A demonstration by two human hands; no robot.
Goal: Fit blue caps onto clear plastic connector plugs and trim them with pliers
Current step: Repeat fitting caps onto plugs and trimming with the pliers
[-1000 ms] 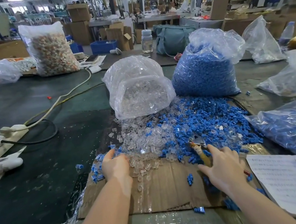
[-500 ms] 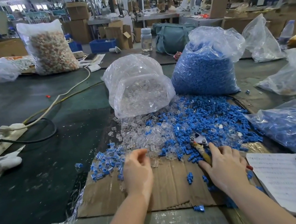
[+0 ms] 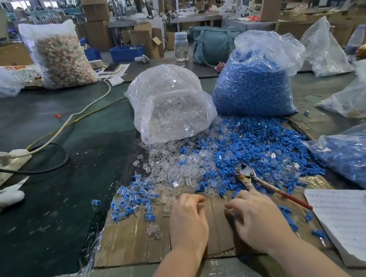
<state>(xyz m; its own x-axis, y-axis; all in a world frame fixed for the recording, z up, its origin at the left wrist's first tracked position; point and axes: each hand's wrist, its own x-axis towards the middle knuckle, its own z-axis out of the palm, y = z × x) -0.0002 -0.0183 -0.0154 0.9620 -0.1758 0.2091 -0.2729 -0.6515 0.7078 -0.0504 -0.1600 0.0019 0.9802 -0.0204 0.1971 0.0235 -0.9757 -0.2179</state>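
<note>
Left hand (image 3: pixel 188 221) and right hand (image 3: pixel 257 217) curled over the cardboard sheet (image 3: pixel 126 240); grip contents hidden, cannot tell; best to seat blue cap squarely on clear plug, then reach for pliers (image 3: pixel 255 178).

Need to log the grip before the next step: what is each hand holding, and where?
The right hand grips the pliers by the handles, tool head pointing away. The left hand has its fingers curled; whether they pinch a part cannot be told.
</note>
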